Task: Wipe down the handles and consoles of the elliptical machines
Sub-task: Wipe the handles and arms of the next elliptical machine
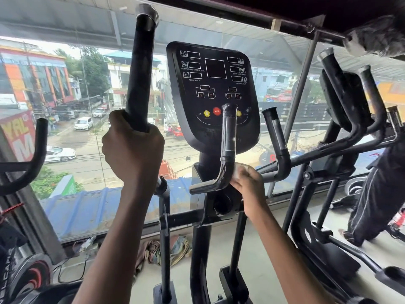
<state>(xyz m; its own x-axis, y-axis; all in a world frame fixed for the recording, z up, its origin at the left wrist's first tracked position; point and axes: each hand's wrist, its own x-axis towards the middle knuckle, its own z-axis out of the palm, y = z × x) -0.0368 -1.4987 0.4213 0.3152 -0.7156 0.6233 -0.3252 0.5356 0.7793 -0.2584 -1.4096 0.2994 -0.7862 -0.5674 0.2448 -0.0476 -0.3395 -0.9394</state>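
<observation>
I stand at a black elliptical machine facing a window. My left hand (pixel 133 148) grips the tall black left moving handle (pixel 140 69) low on its foam grip. My right hand (pixel 247 183) presses a white wipe (pixel 240 170) against the bend of the short fixed left handlebar (pixel 228 145) below the console. The black console (pixel 213 91) with a red STOP button stands straight ahead, untouched. The short fixed right handlebar (pixel 277 137) rises just right of my right hand.
A second elliptical (pixel 346 102) stands to the right, with a person's legs in dark trousers (pixel 377 200) beside it. Another machine's handle (pixel 37 154) curves at the left. Crumpled cloths (pixel 175 249) lie on the floor by the window glass.
</observation>
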